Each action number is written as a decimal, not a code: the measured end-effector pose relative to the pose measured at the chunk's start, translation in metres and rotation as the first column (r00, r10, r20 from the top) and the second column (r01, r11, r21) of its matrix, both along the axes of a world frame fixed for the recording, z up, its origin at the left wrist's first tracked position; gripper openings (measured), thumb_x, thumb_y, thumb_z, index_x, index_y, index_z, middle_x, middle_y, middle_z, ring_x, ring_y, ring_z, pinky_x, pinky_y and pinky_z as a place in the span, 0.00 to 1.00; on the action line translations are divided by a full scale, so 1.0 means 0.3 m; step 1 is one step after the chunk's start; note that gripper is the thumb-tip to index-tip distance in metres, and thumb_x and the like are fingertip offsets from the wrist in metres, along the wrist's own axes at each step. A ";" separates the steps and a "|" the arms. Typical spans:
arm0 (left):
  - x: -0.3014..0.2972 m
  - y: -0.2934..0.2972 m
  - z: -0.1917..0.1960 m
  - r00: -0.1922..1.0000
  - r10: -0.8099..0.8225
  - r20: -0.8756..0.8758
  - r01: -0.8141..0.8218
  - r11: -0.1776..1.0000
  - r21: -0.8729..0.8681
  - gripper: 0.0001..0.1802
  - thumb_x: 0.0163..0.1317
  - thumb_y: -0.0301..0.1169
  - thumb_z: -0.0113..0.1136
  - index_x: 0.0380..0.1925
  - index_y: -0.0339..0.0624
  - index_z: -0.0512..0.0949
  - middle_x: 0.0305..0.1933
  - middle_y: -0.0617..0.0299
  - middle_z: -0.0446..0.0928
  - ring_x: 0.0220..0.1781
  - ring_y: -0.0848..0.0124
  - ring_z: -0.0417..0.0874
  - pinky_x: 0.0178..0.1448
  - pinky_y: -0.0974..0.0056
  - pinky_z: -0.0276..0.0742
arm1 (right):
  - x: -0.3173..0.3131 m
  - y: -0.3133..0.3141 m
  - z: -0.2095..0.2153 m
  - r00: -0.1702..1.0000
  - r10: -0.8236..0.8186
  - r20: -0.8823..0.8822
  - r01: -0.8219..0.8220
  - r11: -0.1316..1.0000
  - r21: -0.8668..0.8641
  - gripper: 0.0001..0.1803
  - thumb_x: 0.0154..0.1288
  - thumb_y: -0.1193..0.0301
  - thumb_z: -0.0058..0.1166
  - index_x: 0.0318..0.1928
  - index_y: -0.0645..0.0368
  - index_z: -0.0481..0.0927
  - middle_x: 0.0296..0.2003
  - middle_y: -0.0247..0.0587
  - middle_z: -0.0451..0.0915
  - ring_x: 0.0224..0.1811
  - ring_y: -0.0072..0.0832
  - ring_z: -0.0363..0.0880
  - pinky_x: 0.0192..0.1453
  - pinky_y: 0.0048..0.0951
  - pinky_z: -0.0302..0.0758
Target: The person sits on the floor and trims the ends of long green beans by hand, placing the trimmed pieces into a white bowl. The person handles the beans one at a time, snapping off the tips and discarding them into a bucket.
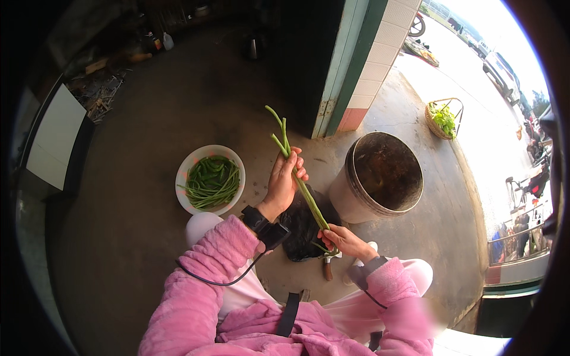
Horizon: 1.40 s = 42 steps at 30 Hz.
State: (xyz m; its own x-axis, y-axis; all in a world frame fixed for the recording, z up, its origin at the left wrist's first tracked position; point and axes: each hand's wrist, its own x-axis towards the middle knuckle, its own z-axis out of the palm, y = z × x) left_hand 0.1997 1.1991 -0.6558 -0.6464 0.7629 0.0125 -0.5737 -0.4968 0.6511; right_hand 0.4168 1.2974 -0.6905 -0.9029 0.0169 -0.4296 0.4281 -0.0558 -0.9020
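Observation:
My left hand (284, 178) grips a long green stalk (300, 178) near its upper part, with thin green tips sticking up above the fingers. Lower down, my right hand (341, 239) pinches the same stalk at its bottom end. Both arms wear pink fleece sleeves with a black band at each wrist. A white bowl (185, 172) holding several green stalks sits on the floor to the left of my left hand. A black plastic bag (300, 228) lies on the floor under the stalk.
A large metal bucket (380, 178) stands right of my hands. A wooden-handled tool (327, 270) lies below my right hand. A woven basket (442, 118) of greens sits outside the doorway by the tiled wall (371, 65). Clutter lies at the far left.

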 end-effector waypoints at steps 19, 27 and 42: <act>-0.046 -0.024 0.014 0.982 0.027 0.188 -0.029 1.000 0.005 0.11 0.75 0.41 0.46 0.34 0.49 0.68 0.24 0.73 0.58 0.24 0.80 0.59 0.35 0.69 0.63 | 0.030 0.014 -0.013 0.975 -0.043 -0.218 0.111 0.945 0.309 0.15 0.78 0.62 0.38 0.38 0.60 0.71 0.24 0.31 0.68 0.27 0.21 0.65 0.32 0.25 0.65; 0.025 -0.016 -0.004 0.992 -0.038 0.120 0.031 0.998 0.060 0.13 0.76 0.41 0.44 0.32 0.49 0.66 0.21 0.74 0.54 0.21 0.80 0.53 0.29 0.71 0.56 | -0.034 0.041 -0.036 0.734 -0.680 0.002 0.629 0.678 -0.380 0.11 0.73 0.66 0.37 0.30 0.52 0.66 0.18 0.20 0.54 0.17 0.13 0.49 0.20 0.21 0.47; 0.147 0.002 -0.129 0.732 -0.618 -0.287 0.347 0.700 -0.624 0.16 0.74 0.41 0.49 0.50 0.45 0.78 0.22 0.75 0.65 0.20 0.86 0.62 0.24 0.77 0.59 | -0.070 0.178 0.041 0.706 -0.706 -0.061 0.541 0.593 -0.596 0.10 0.74 0.67 0.39 0.35 0.56 0.70 0.22 0.24 0.57 0.21 0.14 0.53 0.25 0.20 0.54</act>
State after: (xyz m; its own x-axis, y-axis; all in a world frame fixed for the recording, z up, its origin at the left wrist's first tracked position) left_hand 0.2439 1.1997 -0.6947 -0.2013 0.9380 -0.2820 -0.2102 0.2399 0.9478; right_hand 0.3958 1.3508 -0.6784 -0.8244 0.4805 -0.2990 -0.1398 -0.6849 -0.7151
